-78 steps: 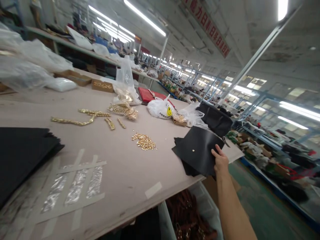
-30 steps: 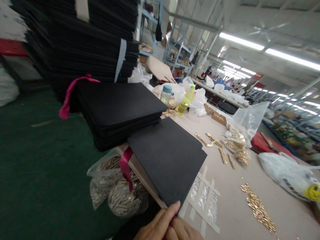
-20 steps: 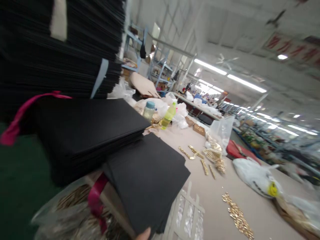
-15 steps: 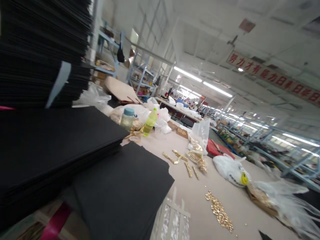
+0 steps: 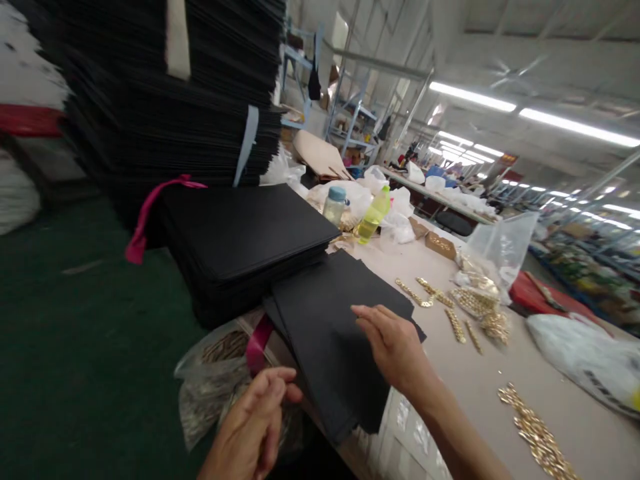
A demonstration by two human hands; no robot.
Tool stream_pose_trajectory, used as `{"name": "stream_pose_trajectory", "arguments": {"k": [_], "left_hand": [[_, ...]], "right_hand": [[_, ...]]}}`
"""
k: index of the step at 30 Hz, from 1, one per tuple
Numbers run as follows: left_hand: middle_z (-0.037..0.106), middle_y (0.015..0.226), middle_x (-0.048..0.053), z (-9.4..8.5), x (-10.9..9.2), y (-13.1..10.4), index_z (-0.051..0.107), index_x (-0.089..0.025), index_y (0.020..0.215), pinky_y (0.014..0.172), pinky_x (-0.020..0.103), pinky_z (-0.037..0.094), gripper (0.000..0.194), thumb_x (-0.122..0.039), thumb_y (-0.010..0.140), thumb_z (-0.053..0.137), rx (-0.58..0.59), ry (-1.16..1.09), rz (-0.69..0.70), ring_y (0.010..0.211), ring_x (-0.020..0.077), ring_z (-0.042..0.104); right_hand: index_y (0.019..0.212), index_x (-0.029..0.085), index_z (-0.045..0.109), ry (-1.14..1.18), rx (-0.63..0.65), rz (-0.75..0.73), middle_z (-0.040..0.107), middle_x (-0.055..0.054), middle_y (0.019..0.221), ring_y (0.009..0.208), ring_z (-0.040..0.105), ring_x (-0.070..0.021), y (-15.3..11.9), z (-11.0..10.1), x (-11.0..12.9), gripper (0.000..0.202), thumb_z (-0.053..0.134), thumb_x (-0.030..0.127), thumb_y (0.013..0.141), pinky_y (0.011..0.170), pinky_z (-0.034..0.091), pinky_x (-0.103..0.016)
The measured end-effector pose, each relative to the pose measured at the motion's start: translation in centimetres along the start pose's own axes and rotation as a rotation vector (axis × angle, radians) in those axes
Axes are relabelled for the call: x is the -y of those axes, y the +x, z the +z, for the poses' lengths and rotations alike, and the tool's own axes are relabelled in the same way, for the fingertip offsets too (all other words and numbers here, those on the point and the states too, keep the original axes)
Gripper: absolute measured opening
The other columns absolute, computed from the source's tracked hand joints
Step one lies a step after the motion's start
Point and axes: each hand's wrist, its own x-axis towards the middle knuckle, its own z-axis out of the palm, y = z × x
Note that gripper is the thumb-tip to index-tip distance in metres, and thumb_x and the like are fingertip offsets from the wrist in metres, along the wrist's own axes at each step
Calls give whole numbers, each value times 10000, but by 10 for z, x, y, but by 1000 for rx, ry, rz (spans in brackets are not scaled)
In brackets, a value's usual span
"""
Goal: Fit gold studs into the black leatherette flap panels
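Black flat sheets (image 5: 335, 333) lie in a small pile at the table's near left edge. Over their right part hovers or rests my right hand (image 5: 393, 343), fingers stretched out and nothing seen in it; I cannot tell if it touches them. My left hand (image 5: 255, 423) is in front of the table edge, left of the pile, with fingers extended and holding nothing. Behind the pile stands a thick stack of black sheets (image 5: 245, 227). A pink strap (image 5: 259, 343) hangs at the table edge between stack and left hand.
A taller bundled black stack (image 5: 175, 120) rises at the left. Gold chain pieces (image 5: 455, 325) and loose gold bits (image 5: 537, 433) lie on the table (image 5: 465, 380). A yellow-green bottle (image 5: 374, 217) and a blue-lidded jar (image 5: 335, 205) stand behind. Plastic bags (image 5: 585, 363) sit right.
Both my hands have come into view from below. The view has swung left and down, so the stacks and table goods appear further right and the green floor shows.
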Motion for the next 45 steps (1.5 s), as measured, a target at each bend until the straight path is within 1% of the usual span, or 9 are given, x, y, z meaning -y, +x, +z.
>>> {"name": "stream_pose_trajectory", "arguments": {"k": [6,9,13,16,21,26,32,38,45], "left_hand": [[401,424,-106,15,-8,5,587,-194,1089,349,147,196,596,-713,796,558,82,-14,-32,361,57,231],[647,600,-17,18,-7,2,639,-184,1117,423,208,426,556,-609,761,685,165,-122,-78,414,106,494],[775,995,80,22,-1,-8,599,-202,1281,795,391,584,632,-488,742,763,247,-203,-214,839,278,734],[760,1101,95,28,10,-19,578,-206,1320,890,450,568,636,-496,776,736,340,-105,-366,976,315,721],[732,1184,91,48,32,-38,654,-195,1251,1023,416,496,537,-483,802,719,522,-30,-413,1097,299,677],[745,1149,103,66,50,-47,618,-191,1293,891,413,569,544,-400,804,733,523,-121,-584,1014,302,711],[767,1063,123,77,54,-53,591,-150,1318,787,389,589,602,-362,780,755,448,-88,-613,899,296,737],[782,1004,104,80,52,-57,571,-159,1342,760,369,577,629,-420,794,736,456,53,-573,856,287,737],[775,1039,91,80,50,-59,634,-180,1273,904,414,556,586,-479,779,731,502,140,-535,933,299,725]], "right_hand": [[1000,184,641,-157,77,-64,722,-67,949,853,615,-215,-11,9,-19,212,434,138,988,795,507,-352],[1003,188,627,-83,141,-94,703,-64,941,822,595,-203,-41,-2,-1,224,415,117,986,770,504,-344],[1079,207,634,41,190,-62,678,-76,990,876,601,-198,-87,-19,14,285,403,79,971,768,511,-326],[1156,232,627,189,156,113,670,-69,999,892,631,-174,-125,-26,12,295,417,117,983,766,519,-293],[1016,221,675,468,34,694,713,-29,902,826,669,-172,-183,-17,0,134,611,286,919,754,528,-287],[905,166,708,878,-29,969,697,-18,748,661,639,-145,-214,0,5,172,684,327,847,652,525,-270],[831,180,726,809,-64,908,623,25,696,621,558,-100,-219,-5,15,70,685,236,821,577,424,-220],[779,195,733,698,-39,809,680,13,774,735,622,-122,-221,-12,17,49,704,177,814,699,451,-240],[740,191,674,691,-34,792,650,31,732,698,592,-110,-219,-11,17,84,700,170,816,665,432,-228]]}}
